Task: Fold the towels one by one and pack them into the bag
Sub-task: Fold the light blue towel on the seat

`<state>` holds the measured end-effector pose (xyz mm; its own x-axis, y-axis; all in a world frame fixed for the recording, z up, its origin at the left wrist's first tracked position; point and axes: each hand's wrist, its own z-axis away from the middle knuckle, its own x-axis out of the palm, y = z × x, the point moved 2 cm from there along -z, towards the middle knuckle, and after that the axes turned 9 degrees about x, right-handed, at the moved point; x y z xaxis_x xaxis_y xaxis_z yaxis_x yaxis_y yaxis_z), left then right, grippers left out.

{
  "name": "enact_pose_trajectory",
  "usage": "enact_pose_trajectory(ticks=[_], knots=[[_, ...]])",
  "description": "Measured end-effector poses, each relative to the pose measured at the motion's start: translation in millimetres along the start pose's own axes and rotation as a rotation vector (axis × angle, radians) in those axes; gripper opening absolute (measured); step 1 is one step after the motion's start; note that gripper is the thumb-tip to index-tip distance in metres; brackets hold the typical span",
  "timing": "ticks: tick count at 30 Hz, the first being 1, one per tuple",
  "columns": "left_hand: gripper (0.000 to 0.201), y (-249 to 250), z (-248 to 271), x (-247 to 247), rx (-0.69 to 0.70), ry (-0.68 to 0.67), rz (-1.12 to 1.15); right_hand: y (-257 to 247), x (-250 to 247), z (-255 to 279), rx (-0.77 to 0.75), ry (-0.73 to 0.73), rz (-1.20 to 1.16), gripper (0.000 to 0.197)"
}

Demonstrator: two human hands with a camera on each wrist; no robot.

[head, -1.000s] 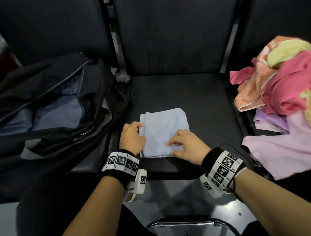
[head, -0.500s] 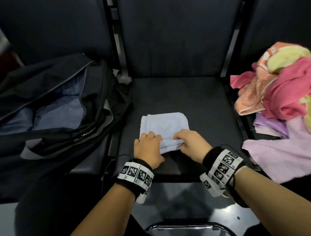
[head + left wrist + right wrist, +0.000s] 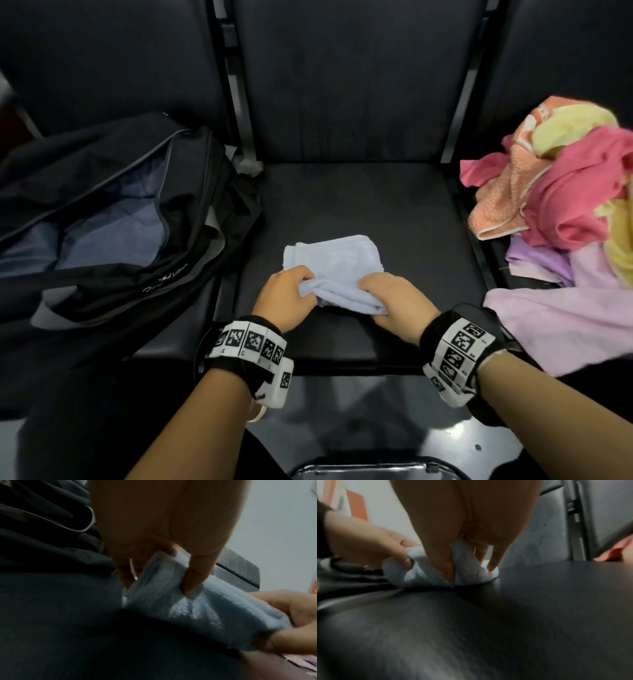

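Both hands pinching the near edge of the folded light blue towel [image 3: 337, 263] on the middle seat [image 3: 404, 219], left hand [image 3: 286, 298], right hand [image 3: 397, 305], open black bag [image 3: 191, 219] lying left, towel pile [image 3: 561, 178] right.

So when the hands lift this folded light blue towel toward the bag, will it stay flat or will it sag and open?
Probably it sags: the light blue towel already bunches where the left hand and right hand pinch its near edge. It looks soft and light, so the folds may slip open unless supported from below. Terry pile seems unlikely to slide from the fingers.
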<state>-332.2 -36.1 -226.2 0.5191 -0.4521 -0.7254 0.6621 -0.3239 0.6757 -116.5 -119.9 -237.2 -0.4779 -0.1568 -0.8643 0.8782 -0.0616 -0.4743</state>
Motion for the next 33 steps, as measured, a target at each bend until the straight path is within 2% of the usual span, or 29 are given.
enact_pose_trajectory(ticks=[3, 5, 9, 11, 13, 16, 20, 22, 27, 31, 33], knots=[[0.02, -7.0, -1.8, -4.6, -0.067, -0.016, 0.077, 8.8, -9.0, -2.0, 0.163, 0.032, -0.293, 0.004], [0.019, -9.1, -3.1, -9.0, -0.095, -0.002, 0.147, 11.6, -17.8, -3.9, 0.224, 0.088, -0.42, 0.003], [0.029, -5.7, -5.5, -15.7, -0.105, 0.062, 0.366, 17.3, -27.9, -9.4, 0.299, 0.174, -0.523, 0.005], [0.021, -4.2, -7.3, -15.9, -0.098, 0.071, 0.41, 22.4, -28.1, -11.7, 0.343, 0.203, -0.55, 0.006], [0.014, -5.9, -10.5, -14.4, -0.093, 0.094, 0.399, 27.3, -25.8, -15.2, 0.39, 0.23, -0.539, 0.011], [0.017, -13.4, -15.5, -7.1, -0.115, 0.138, 0.346, 33.1, -19.0, -21.1, 0.504, 0.278, -0.523, 0.02], [0.022, -23.4, -17.3, 5.0, -0.142, 0.197, 0.235, 38.7, -6.6, -24.6, 0.632, 0.186, -0.486, 0.053], [0.023, -25.3, -18.0, 8.0, -0.14, 0.215, 0.178, 39.8, -2.7, -25.2, 0.636, 0.131, -0.484, 0.054], [0.017, -29.9, -18.5, 9.1, -0.204, 0.181, 0.18, 37.0, -2.7, -27.8, 0.625, 0.102, -0.576, 0.024], [0.018, -31.7, -15.0, 8.2, -0.23, 0.137, 0.193, 28.7, -9.1, -24.3, 0.592, 0.175, -0.733, 0.028], [0.017, -30.8, -12.0, 5.2, -0.254, 0.16, 0.217, 18.1, -16.4, -22.8, 0.54, 0.204, -0.766, 0.028]])
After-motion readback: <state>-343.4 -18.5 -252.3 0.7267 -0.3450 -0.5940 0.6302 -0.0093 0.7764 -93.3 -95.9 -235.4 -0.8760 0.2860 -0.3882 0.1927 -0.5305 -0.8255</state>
